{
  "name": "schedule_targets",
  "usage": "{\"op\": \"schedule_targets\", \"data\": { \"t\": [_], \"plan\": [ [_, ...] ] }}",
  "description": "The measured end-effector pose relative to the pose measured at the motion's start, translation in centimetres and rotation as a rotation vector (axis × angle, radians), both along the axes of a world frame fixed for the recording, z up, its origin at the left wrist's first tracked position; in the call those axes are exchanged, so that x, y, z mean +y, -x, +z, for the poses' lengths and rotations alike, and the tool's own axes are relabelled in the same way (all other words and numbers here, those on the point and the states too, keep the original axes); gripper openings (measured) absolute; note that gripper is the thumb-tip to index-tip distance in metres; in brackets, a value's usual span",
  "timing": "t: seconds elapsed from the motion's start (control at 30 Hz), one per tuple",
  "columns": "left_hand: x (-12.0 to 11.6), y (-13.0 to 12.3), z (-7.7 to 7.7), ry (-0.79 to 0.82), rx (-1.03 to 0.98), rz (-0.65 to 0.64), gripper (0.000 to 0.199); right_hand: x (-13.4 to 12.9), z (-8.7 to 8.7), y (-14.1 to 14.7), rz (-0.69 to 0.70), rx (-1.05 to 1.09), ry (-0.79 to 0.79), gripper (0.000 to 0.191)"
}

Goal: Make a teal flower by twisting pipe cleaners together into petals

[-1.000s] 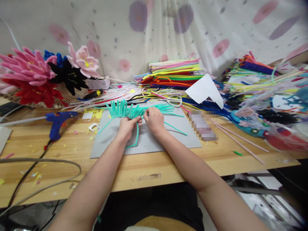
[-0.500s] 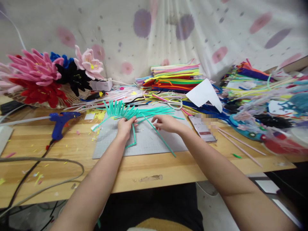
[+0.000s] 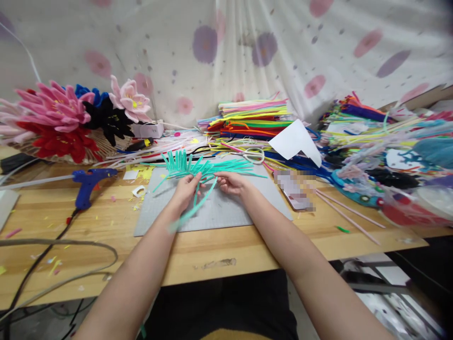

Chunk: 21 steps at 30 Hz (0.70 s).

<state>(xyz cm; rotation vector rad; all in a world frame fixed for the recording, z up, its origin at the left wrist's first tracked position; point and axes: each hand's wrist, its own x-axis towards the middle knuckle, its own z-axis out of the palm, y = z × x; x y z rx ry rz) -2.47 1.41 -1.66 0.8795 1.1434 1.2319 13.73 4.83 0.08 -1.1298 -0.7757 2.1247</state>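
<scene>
A bundle of teal pipe cleaners [image 3: 226, 166] fans out above a grey cutting mat [image 3: 247, 203]. My left hand [image 3: 187, 191] is closed round the near side of the bundle, thumb on top. Just to its right, my right hand [image 3: 229, 183] pinches one long teal pipe cleaner [image 3: 198, 208], whose lower end sweeps down to the left and is blurred. On the left, short looped or upright ends of the bundle stick up. Long straight ends point right. The fingers of both hands partly hide where the stems meet.
A blue glue gun [image 3: 85, 186] lies at the left, its cord trailing. Fuzzy flowers [image 3: 60, 113] stand behind it. Stacks of coloured pipe cleaners [image 3: 255, 118], scissors [image 3: 255, 155] and white paper [image 3: 295, 141] lie at the back. A phone [image 3: 293, 191] rests right of the mat.
My right hand has moved left, close to my left hand. One long teal stem that pointed down to the right now sweeps down to the left. The view has shifted slightly.
</scene>
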Motion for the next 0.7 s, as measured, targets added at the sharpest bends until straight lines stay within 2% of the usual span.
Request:
{"op": "schedule_targets", "data": {
  "t": [0.1, 0.2, 0.3, 0.37, 0.47, 0.57, 0.63, 0.7],
  "plan": [
    [-0.4, -0.1, 0.5, -0.082, -0.049, -0.104, 0.032, -0.1, -0.4, -0.2, -0.086, 0.140, 0.109, 0.020],
    [-1.0, -0.2, 0.9, -0.163, -0.042, -0.188, 0.040, -0.4, -0.6, -0.3, -0.163, 0.198, 0.093, 0.021],
    [-1.2, -0.3, 0.7, -0.232, 0.012, -0.171, 0.044, -0.6, -0.8, -0.2, -0.179, 0.212, 0.087, 0.019],
    [-1.1, -0.3, 0.3, -0.253, 0.031, -0.132, 0.034, -0.7, -0.7, -0.2, -0.170, 0.211, 0.064, 0.017],
    [-0.7, -0.2, -0.1, -0.243, -0.002, -0.060, 0.030, -1.0, -0.5, -0.4, -0.145, 0.184, -0.014, 0.015],
    [-0.4, -0.2, -0.1, -0.205, 0.003, -0.064, 0.034, -1.4, -0.3, -0.7, -0.105, 0.120, -0.105, 0.010],
    [-0.5, -0.1, 0.1, -0.186, 0.005, -0.031, 0.036, -1.7, -0.2, -0.9, -0.090, 0.047, -0.233, 0.005],
    [-0.6, -0.1, 0.1, -0.168, 0.010, 0.027, 0.036, -1.9, -0.2, -1.1, -0.091, -0.037, -0.420, 0.017]
  ]
}}
